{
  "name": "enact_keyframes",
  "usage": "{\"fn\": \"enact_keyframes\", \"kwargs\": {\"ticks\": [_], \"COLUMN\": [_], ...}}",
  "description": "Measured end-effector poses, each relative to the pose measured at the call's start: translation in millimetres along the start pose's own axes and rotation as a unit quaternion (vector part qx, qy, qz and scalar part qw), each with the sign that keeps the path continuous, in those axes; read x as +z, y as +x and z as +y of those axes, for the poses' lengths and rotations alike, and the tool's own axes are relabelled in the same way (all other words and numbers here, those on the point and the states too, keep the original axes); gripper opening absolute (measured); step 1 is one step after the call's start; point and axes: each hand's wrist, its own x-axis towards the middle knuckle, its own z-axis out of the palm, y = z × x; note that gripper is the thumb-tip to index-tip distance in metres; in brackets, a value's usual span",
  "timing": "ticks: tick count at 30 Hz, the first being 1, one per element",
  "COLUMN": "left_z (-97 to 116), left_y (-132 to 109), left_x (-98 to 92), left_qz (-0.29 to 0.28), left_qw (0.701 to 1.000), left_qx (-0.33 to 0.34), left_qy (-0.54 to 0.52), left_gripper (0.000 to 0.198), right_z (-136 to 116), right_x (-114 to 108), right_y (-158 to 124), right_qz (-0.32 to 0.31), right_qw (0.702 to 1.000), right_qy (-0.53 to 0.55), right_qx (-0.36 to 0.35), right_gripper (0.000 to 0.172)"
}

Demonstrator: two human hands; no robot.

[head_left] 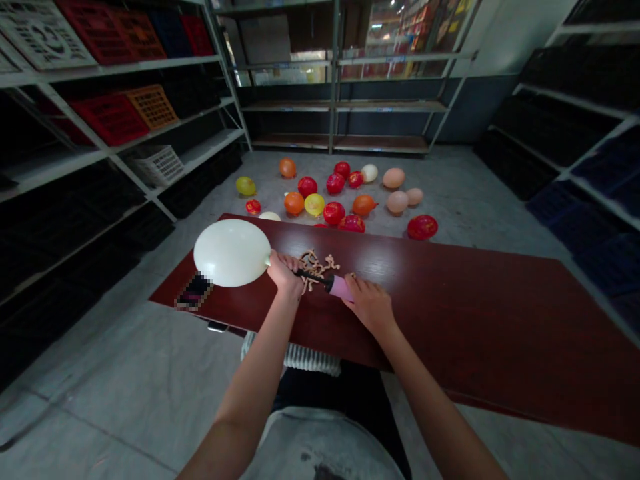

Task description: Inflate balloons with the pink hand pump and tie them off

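A large white balloon (232,253), swollen with air, sticks out to the left of my left hand (285,270). The fingers of that hand are closed round the balloon's neck and the front end of a hand pump. My right hand (370,303) is wrapped round the pink barrel of the balloon pump (341,288), and a black rod shows between my two hands. Behind the pump, a small heap of limp beige balloons (315,263) lies on the dark red table (450,300).
A blurred-out phone (195,292) lies at the table's left end. Beyond the table, several inflated balloons, such as an orange balloon (294,203) and a red balloon (423,227), rest on the floor. A shelf rack with crates (110,120) stands at left; more shelves stand behind and right.
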Motion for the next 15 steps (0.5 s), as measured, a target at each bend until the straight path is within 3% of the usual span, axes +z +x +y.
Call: {"fn": "enact_keyframes", "kwargs": {"ticks": [4, 9, 15], "left_z": [37, 82, 105], "left_y": [24, 48, 45], "left_x": [-0.4, 14.8, 36.0], "left_qz": [-0.012, -0.06, -0.126], "left_qw": [1.0, 0.998, 0.992], "left_qx": [-0.005, 0.012, 0.002], "left_qy": [-0.011, -0.02, 0.007], "left_gripper": [0.052, 0.059, 0.063], "right_z": [-7, -17, -25], "right_x": [-22, -45, -46], "right_y": [3, 13, 24], "right_qz": [-0.033, -0.078, -0.152], "right_qw": [0.999, 0.989, 0.955], "right_qy": [0.035, 0.113, 0.24], "right_qx": [0.018, 0.052, 0.08], "right_gripper": [0.047, 0.048, 0.062]}}
